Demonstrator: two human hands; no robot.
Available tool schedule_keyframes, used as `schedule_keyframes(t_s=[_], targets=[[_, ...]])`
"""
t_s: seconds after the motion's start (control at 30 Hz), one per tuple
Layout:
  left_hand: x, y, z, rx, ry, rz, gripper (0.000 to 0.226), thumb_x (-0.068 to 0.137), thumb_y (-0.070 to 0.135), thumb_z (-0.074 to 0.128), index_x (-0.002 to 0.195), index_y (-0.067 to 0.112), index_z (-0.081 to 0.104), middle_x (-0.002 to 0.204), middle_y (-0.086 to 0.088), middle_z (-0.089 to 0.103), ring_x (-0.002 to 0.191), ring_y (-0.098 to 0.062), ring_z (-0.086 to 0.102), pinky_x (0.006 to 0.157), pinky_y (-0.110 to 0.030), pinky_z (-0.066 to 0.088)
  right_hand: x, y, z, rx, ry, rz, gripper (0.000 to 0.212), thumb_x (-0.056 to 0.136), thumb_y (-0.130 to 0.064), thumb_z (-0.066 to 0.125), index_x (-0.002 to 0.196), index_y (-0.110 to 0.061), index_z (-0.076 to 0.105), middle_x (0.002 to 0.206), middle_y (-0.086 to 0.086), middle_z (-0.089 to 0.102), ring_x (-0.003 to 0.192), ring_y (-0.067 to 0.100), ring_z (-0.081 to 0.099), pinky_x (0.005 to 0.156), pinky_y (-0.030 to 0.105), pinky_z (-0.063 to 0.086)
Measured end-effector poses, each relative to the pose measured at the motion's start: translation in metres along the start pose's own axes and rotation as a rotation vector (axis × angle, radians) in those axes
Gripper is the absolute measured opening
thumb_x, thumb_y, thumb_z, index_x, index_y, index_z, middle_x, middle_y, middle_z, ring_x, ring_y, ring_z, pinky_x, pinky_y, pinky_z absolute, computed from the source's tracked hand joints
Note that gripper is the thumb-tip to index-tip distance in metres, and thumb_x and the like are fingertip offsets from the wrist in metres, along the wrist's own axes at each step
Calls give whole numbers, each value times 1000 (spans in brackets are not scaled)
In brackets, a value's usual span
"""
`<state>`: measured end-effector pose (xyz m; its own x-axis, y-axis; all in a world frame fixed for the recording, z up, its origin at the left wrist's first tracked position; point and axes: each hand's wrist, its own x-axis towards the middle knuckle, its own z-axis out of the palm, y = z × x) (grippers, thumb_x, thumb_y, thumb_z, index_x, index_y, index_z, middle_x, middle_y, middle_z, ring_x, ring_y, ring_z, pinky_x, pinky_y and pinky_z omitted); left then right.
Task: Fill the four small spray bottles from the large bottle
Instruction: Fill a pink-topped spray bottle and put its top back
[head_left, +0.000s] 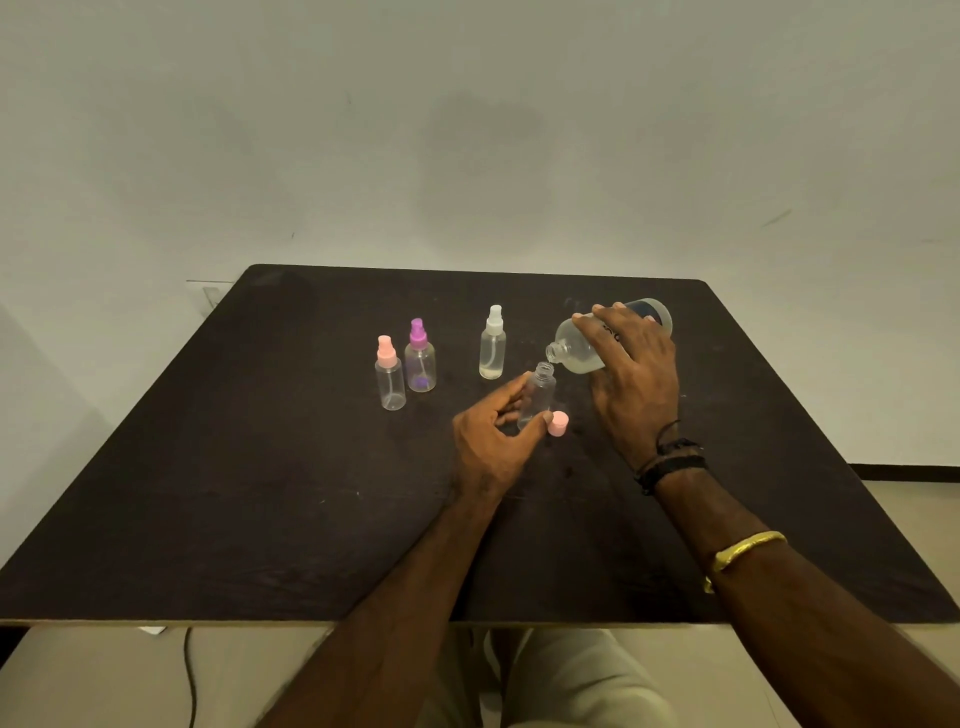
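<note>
Small clear plastic bottle (537, 397), uncapped, mid-way across the dark bench (260, 493): left hand (485, 434), fingers curled round it. Large translucent plastic bottle (582, 348), tilted, mouth just above its neck: right hand (636, 374), fingers clamped over. Pink spray cap (559, 423): just right of it. White-topped spray bottle (492, 345), purple-topped spray bottle (420, 358), pink-topped spray bottle (389, 376): behind-left of it.

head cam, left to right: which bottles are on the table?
pink-capped spray bottle → purple-capped spray bottle → white-capped spray bottle → uncapped small bottle → large bottle, tilted with its mouth over the uncapped one.
</note>
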<state>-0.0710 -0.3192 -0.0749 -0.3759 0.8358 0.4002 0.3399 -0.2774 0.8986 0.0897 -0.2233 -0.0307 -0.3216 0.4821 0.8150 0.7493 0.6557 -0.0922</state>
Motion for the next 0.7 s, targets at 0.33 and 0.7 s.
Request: schedule_keyframes(t_s=[0.33, 0.7], targets=[[0, 1, -1, 14, 4, 6, 62, 80, 18, 86, 137, 11, 61, 124, -1, 71, 108, 7, 66, 90, -13, 53, 1, -2, -3, 2, 10, -5, 56, 83, 0, 73, 135, -16, 61, 137, 11, 61, 133, 34, 51, 110, 59, 37], [0, 0, -1, -3, 3, 4, 61, 81, 16, 85, 137, 11, 61, 125, -1, 71, 110, 1, 67, 92, -19, 56, 2, -3, -6, -3, 9, -7, 57, 82, 4, 69, 136, -16, 60, 138, 11, 60, 135, 33, 49, 113, 59, 34]])
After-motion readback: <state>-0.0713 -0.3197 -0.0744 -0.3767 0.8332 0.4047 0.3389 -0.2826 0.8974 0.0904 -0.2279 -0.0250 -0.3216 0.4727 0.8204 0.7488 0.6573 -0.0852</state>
